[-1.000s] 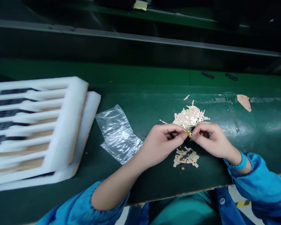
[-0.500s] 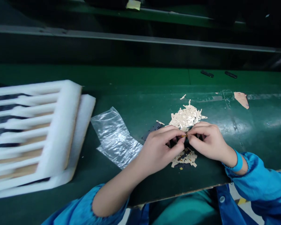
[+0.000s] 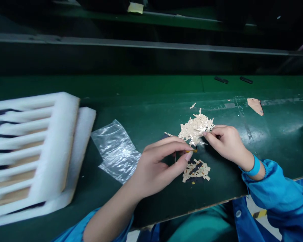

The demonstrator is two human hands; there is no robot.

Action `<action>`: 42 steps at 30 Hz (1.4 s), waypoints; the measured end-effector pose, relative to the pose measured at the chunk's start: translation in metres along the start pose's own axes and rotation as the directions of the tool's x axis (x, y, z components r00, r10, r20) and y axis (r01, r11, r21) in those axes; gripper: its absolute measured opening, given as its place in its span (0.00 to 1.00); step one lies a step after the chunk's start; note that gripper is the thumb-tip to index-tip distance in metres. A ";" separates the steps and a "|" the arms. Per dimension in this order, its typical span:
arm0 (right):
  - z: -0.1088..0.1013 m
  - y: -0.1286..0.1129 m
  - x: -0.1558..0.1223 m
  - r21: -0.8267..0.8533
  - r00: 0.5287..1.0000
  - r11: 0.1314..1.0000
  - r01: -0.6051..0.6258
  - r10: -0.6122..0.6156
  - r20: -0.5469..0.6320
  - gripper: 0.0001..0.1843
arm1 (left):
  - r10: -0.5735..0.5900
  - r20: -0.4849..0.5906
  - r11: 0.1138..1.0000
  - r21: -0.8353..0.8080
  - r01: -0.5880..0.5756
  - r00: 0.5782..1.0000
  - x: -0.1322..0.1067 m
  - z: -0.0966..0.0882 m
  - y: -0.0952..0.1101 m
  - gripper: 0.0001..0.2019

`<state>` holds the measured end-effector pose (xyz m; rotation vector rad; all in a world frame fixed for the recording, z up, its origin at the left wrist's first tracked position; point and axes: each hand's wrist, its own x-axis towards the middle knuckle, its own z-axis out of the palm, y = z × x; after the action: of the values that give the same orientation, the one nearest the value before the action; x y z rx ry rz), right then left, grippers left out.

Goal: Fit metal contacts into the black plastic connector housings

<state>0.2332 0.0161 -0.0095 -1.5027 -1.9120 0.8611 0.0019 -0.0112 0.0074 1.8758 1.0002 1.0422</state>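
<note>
My left hand (image 3: 161, 164) is closed in a pinch, thumb and forefinger on a small amber strip (image 3: 194, 151) with a dark end. My right hand (image 3: 228, 143) is closed too, its fingertips at the right edge of a heap of small cream-coloured flat pieces (image 3: 195, 127). Whatever its fingertips hold is too small to make out. Below the left fingertips lies a smaller pile of cream pieces with amber and dark parts (image 3: 200, 170), partly on something dark.
A clear plastic bag (image 3: 116, 148) lies left of my left hand. Further left stand stacked white foam trays (image 3: 62, 141) with dark parts in their slots. Two black pieces (image 3: 221, 80) and a pinkish scrap (image 3: 255, 106) lie on the green table (image 3: 151, 111) toward the back.
My hands were together over the gap between the piles and have parted. The right moved to the cream heap's edge; the left keeps the amber strip. The view shifted slightly.
</note>
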 end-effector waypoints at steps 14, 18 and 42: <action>0.006 -0.008 -0.007 0.718 0.813 0.413 -0.561 0.114 0.570 0.10 | 0.065 -0.072 0.984 0.172 -0.052 0.995 0.003 -0.004 -0.003 0.11; 0.009 -0.016 -0.011 0.727 0.934 0.589 -0.353 0.182 0.307 0.12 | -0.139 -0.069 0.990 0.018 0.141 0.988 0.003 0.003 -0.001 0.07; 0.017 -0.021 -0.022 0.393 0.995 0.915 0.090 -0.061 -0.085 0.03 | -0.235 0.048 0.970 -0.044 0.237 0.971 -0.002 0.013 0.003 0.07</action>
<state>0.2123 -0.0116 -0.0052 -1.1896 -1.6109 1.0701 0.0133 -0.0167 0.0042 1.6835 1.1310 0.8750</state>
